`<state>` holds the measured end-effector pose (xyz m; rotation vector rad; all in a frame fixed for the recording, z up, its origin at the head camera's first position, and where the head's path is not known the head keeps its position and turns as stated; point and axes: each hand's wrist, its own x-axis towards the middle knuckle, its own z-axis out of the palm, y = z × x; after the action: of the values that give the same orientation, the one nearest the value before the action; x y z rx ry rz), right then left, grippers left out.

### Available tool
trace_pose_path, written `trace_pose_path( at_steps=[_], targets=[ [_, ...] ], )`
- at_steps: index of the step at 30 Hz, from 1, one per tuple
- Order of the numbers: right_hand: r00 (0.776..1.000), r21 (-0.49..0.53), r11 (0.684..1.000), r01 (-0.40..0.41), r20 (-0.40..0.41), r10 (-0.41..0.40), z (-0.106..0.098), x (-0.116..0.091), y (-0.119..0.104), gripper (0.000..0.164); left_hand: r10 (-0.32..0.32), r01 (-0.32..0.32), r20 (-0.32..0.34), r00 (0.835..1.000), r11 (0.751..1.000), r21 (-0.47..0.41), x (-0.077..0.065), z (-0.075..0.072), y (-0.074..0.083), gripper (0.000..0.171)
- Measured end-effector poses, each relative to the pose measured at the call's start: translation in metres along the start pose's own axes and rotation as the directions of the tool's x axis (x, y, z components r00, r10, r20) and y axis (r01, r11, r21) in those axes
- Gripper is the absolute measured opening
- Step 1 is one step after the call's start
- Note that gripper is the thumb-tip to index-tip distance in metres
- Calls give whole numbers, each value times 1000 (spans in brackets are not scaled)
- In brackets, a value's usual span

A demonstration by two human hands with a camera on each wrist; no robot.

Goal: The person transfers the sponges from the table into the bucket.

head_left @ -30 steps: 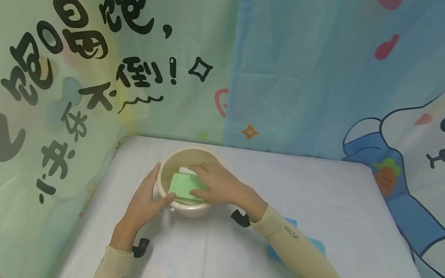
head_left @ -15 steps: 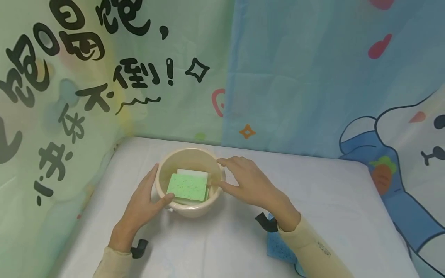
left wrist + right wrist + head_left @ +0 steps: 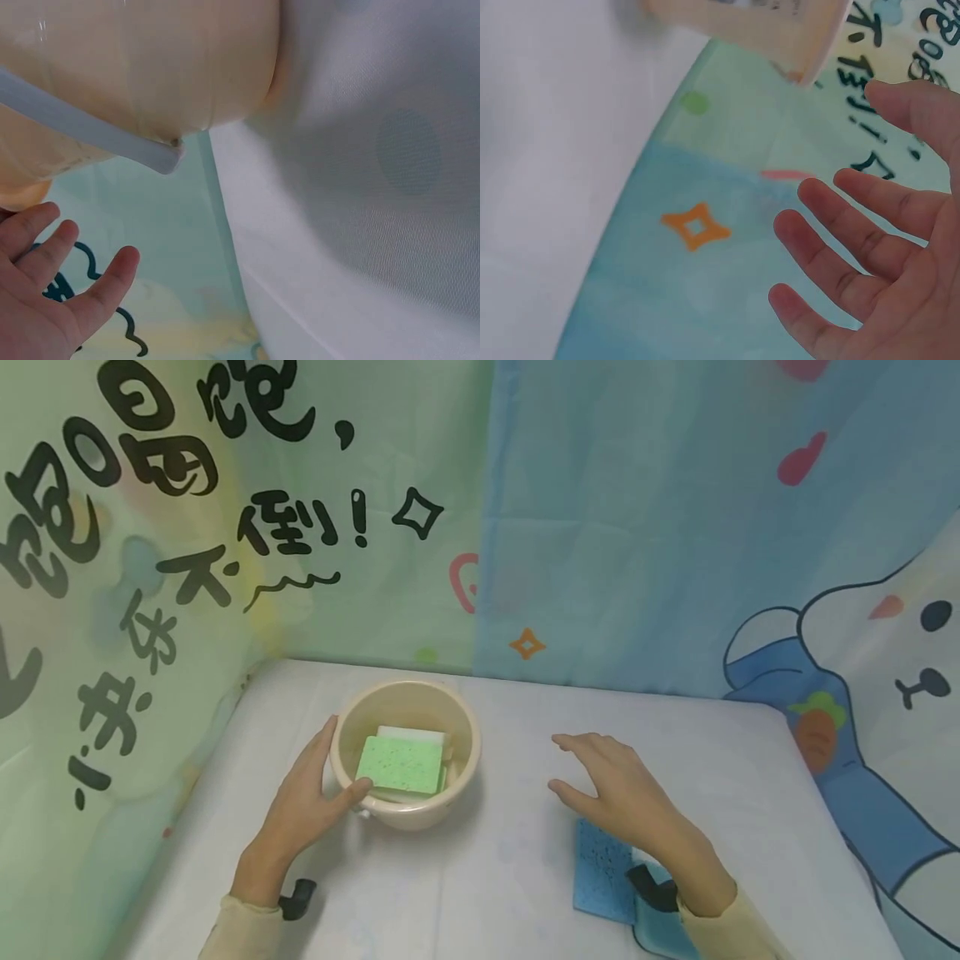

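A cream bucket [image 3: 412,816] stands upright on the white-covered table. Inside lie a green sponge [image 3: 401,765] and, partly beneath it, a white block [image 3: 411,734]. My left hand [image 3: 302,806] rests at the bucket's left side, its thumb over the rim and its straight fingers along the outside. Spread fingertips show below the bucket's handle [image 3: 90,127] in the left wrist view. To the right of the bucket, my right hand [image 3: 618,785] hovers with relaxed, parted fingers and holds nothing. Beneath that hand lies a blue speckled sponge [image 3: 602,872].
A light-blue object [image 3: 663,927] with a dark edge lies beside the blue sponge, partly hidden by the right wrist. Behind the table hangs a printed cloth [image 3: 615,543] with writing and a cartoon animal. White cloth [image 3: 510,760] covers the table between bucket and right hand.
The right hand has come out of the bucket, away from the green sponge, and moved right over the table. The green sponge stays inside. The left hand stays at the rim.
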<state>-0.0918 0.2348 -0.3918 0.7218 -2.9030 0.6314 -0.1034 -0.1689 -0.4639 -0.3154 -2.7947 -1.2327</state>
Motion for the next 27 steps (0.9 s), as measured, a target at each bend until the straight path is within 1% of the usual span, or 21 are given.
trace_pose_path(
  at_steps=[5,9,12,16,20,22,24,27],
  targets=[
    [997,-5,998,-70,7,70,1,-25,14,54,-4,4,1,1000,1000,7,1,0,-1,97],
    [990,-20,991,-136,20,136,3,-47,23,53,-3,3,0,1000,1000,3,1,0,-1,97],
    [979,-27,979,-200,41,201,7,-64,31,54,-4,4,1,1000,1000,-3,1,1,-1,97],
    [957,-33,961,-276,80,278,11,-86,44,54,-2,2,3,1000,1000,-10,0,1,-2,97],
    [938,-56,946,-318,125,323,15,-106,57,56,-2,2,0,1000,1000,-11,-1,1,-1,97],
    [918,-73,933,-352,166,359,17,-114,62,59,-4,4,-2,1000,1000,-9,-1,0,-1,97],
    [881,-80,909,-409,225,416,18,-121,66,64,-1,1,-5,1000,1000,-10,0,0,-1,97],
    [826,-93,875,-475,297,479,21,-131,72,74,6,-6,-9,1000,1000,-10,0,1,-2,97]
  ],
)
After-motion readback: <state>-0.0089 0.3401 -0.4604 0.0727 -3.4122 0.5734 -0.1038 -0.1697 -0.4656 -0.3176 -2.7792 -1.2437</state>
